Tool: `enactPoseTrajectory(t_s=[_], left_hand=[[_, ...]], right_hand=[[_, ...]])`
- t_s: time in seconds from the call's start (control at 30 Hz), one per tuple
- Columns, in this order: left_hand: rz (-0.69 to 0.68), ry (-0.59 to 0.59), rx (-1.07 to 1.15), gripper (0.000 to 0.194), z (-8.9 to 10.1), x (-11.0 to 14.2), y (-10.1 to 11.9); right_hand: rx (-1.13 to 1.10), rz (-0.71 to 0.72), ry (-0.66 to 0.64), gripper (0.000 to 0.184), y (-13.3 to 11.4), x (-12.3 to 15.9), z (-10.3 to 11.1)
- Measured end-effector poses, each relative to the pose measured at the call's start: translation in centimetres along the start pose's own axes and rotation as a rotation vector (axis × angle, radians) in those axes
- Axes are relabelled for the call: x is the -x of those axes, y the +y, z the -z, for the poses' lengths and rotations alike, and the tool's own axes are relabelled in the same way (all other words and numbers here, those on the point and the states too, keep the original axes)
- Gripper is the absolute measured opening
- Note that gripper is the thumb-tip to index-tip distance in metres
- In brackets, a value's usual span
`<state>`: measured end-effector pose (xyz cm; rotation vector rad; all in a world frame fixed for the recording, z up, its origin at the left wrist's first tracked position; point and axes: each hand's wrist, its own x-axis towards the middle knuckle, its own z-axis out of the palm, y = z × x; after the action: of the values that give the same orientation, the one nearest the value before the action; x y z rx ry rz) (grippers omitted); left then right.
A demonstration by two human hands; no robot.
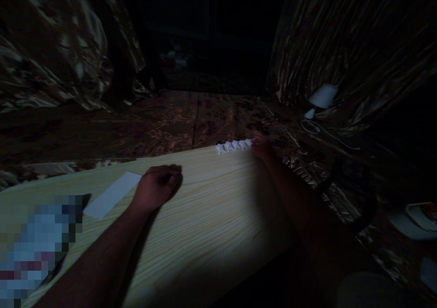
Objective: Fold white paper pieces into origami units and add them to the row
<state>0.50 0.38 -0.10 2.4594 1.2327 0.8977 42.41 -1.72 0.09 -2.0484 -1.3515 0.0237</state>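
Several small white folded paper pieces (236, 145) stand in a row along the far edge of the pale wood-grain table (211, 199). At the row's right end, my right hand (261, 147) has its fingers closed on the last folded paper piece (249, 143). My left hand (157, 185) rests on the table with its fingers curled in, and nothing shows in them. Just left of its wrist lies a flat white paper strip (112, 195), partly behind the hand. Dim light hides the detail of my fingers.
A blurred-out screen or sheet (41, 249) lies at the table's left. Beyond the table spreads a patterned carpet (205, 117), with curtains on both sides. A small white lamp (323, 96) and its cable (310, 126) are at the right, and a pale container (414, 221) is lower right.
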Motion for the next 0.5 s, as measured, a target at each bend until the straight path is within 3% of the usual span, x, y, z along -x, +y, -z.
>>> enactPoseTrajectory(t_s=[0.5], left_hand=[[0.009,-0.015,-0.006,0.026,-0.04,0.02,-0.06]], right_hand=[[-0.022,-0.006,0.020,0.027,-0.19,0.54,0.06]])
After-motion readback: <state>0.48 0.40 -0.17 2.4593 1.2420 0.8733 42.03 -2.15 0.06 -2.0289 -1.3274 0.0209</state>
